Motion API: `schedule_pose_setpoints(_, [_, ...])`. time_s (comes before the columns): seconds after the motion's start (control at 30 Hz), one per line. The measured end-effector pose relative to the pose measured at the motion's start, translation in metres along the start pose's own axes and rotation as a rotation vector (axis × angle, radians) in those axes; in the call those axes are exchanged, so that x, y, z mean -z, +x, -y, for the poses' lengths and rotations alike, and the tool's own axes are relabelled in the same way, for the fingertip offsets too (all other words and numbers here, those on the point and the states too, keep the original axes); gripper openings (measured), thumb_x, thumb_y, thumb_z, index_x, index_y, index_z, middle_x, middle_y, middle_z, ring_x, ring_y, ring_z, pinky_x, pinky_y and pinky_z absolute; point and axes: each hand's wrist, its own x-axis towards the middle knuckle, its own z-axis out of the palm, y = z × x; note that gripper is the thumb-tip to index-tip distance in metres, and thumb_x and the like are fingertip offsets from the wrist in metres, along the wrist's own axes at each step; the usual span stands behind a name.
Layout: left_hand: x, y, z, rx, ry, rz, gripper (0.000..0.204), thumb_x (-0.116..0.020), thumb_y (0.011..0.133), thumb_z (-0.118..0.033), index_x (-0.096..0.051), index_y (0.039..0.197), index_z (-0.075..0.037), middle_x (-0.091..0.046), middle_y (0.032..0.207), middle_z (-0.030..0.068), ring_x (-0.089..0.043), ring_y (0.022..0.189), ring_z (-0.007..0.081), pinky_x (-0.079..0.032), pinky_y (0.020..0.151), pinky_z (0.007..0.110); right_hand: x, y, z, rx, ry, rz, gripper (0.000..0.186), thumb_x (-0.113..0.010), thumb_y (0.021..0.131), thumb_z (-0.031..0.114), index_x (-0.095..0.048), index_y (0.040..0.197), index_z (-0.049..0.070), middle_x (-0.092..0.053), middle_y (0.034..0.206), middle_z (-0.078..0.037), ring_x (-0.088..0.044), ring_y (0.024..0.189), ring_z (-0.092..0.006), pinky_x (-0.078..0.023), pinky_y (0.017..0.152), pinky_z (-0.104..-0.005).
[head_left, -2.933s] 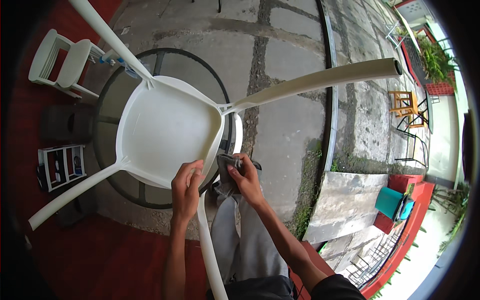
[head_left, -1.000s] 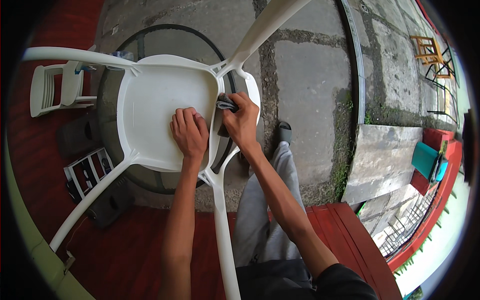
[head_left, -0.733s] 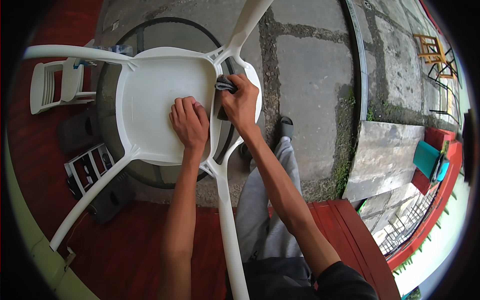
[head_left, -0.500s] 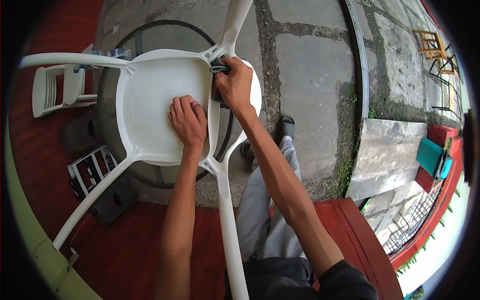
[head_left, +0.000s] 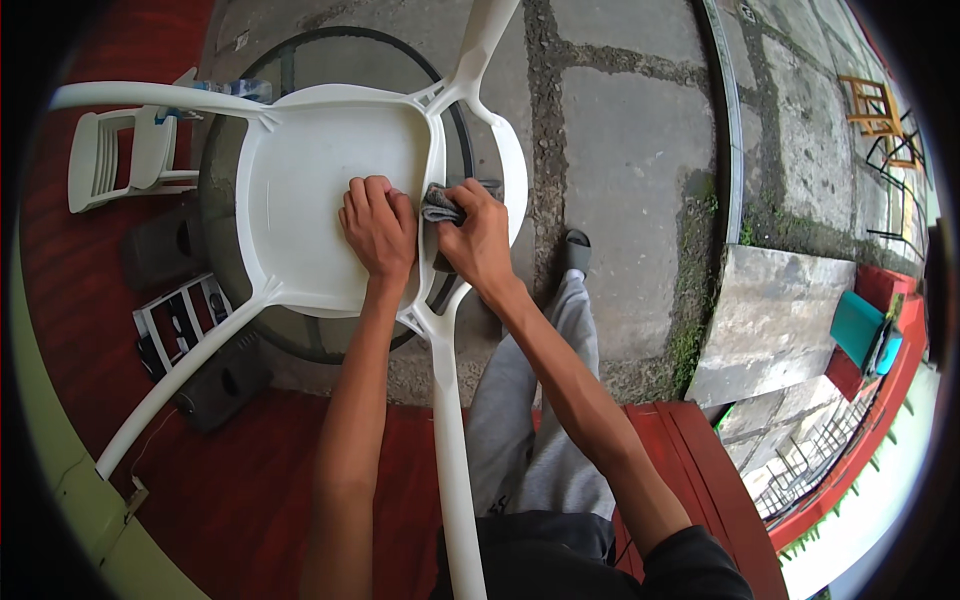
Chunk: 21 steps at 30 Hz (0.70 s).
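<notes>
A white plastic chair (head_left: 330, 150) lies with its legs sticking out toward me, the underside of its seat facing up. My left hand (head_left: 380, 228) rests on that underside, near its right edge, fingers loosely bent and holding nothing. Just to its right, my right hand (head_left: 478, 235) grips a folded grey cloth (head_left: 440, 206). The cloth touches the raised right rim of the seat, about halfway along it. Part of the cloth is hidden under my fingers.
Beneath the chair is a round glass table with a dark rim (head_left: 320, 36). On the left are another white chair (head_left: 100, 160), dark speakers (head_left: 225, 385) and a plastic bottle (head_left: 245, 92). A wooden stool (head_left: 872, 105) stands far right, beyond a concrete slab (head_left: 775, 315).
My right hand has drawn the cloth toward me along the seat's right rim, from the far corner to mid-edge. My left hand stays on the seat.
</notes>
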Motion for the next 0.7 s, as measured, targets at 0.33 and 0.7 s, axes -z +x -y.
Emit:
schedule_pose_setpoints(0.33, [0.002, -0.002, 0.001, -0.008, -0.034, -0.026, 0.008, -0.057, 0.086, -0.013, -0.051, 0.088, -0.008, -0.050, 0.089, 0.0103, -0.054, 0.083, 0.0316, -0.040, 0.072, 0.044, 0.007, -0.031, 0.005, -0.099, 0.029, 0.146, 0.040, -0.058, 0.071, -0.004, -0.073, 0.107, 0.004, -0.063, 0.085, -0.015, -0.062, 0.064, -0.0274, -0.050, 0.061, -0.0341])
schedule_pose_setpoints(0.7, [0.000, -0.003, 0.006, -0.008, -0.034, -0.022, 0.007, -0.056, 0.086, -0.011, -0.049, 0.088, -0.008, -0.049, 0.088, 0.0099, -0.052, 0.080, 0.0309, -0.039, 0.070, 0.043, -0.002, 0.069, -0.003, -0.058, -0.056, -0.086, 0.025, -0.058, 0.075, 0.003, -0.072, 0.096, -0.003, -0.060, 0.064, -0.023, -0.056, 0.053, -0.0174, -0.050, 0.060, -0.0327])
